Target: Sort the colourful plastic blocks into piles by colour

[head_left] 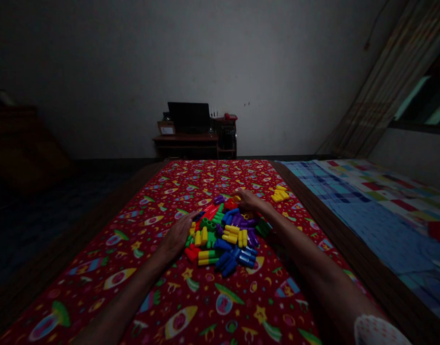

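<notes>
A heap of plastic toy building blocks [229, 232] in red, yellow, green, blue and purple lies on a red cloth with rocket prints. My left hand [179, 235] rests against the heap's left side, fingers stretched out along it and holding nothing that I can see. At the far right edge of the heap, my right hand [248, 200] has its fingers bent around a yellow toy block [236, 198], though the dim light blurs the grip. Near that hand are red blocks [230, 205] and purple blocks [241, 221]. Blue blocks [237, 257] form the near side.
A small group of yellow blocks [280, 194] lies apart at the right. The patterned cloth [133, 282] covers the long surface before me. Beyond its far end stands a desk [186, 138] with a dark monitor [189, 116]. Blue checked bedding [367, 225] is on the right.
</notes>
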